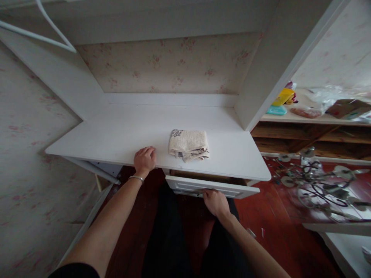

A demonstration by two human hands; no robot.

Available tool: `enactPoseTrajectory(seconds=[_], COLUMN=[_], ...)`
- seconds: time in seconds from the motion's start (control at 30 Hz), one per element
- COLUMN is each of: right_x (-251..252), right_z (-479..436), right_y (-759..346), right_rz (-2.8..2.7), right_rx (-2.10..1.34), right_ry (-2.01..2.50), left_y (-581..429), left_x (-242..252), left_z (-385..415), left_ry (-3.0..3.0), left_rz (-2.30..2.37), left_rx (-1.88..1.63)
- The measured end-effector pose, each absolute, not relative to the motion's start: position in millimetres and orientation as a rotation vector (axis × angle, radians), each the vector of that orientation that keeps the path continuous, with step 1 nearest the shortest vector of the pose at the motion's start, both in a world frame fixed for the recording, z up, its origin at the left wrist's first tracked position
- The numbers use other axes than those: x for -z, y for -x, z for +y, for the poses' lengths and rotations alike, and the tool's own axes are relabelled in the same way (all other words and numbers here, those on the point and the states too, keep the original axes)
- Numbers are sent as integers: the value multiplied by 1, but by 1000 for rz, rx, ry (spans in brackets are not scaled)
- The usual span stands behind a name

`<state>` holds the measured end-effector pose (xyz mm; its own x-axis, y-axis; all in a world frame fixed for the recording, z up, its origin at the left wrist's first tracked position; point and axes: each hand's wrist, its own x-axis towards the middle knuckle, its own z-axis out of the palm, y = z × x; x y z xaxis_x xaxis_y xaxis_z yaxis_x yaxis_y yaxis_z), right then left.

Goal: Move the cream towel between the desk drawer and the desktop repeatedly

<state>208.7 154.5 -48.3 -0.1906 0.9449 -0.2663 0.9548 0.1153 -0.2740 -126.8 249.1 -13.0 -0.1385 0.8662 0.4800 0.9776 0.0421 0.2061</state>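
A white desk (127,127) stretches in front of me. My left hand (145,159) rests on its front edge with the fingers curled in, and I see nothing in them. Below the right half of the desktop, a white drawer (240,190) stands partly pulled out. My right hand (216,201) is closed on the middle of the drawer front, its fingertips by the top of the panel; what lies under the palm is hidden. A folded beige towel (189,143) with a grey pattern lies on the desktop above the drawer, apart from both hands.
A metal chandelier (319,181) lies on the red floor (275,220) at the right. Behind it is a low wooden shelf (281,133) with bags and a cardboard box (349,109) on top. A white cable (55,38) hangs at the upper left.
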Motion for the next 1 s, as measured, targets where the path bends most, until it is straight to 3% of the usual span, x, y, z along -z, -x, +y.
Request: enactPoseTrajectory(seconds=[0.63, 0.8, 0.9, 1.0], right_x=[47, 43, 44, 43], right_z=[-34, -51, -56, -57], right_y=[-224, -222, -222, -221], right_rz=[2324, 2283, 2287, 2293], right_rx=[934, 940, 952, 946], right_ry=[-1845, -1812, -1839, -1856], left_y=[128, 117, 86, 42], left_x=[8, -1, -14, -29], left_z=[253, 261, 257, 252], left_ry=[1945, 1904, 2047, 2420], left_rz=[-2089, -2267, -2072, -1720], left_rx=[519, 728, 868, 757])
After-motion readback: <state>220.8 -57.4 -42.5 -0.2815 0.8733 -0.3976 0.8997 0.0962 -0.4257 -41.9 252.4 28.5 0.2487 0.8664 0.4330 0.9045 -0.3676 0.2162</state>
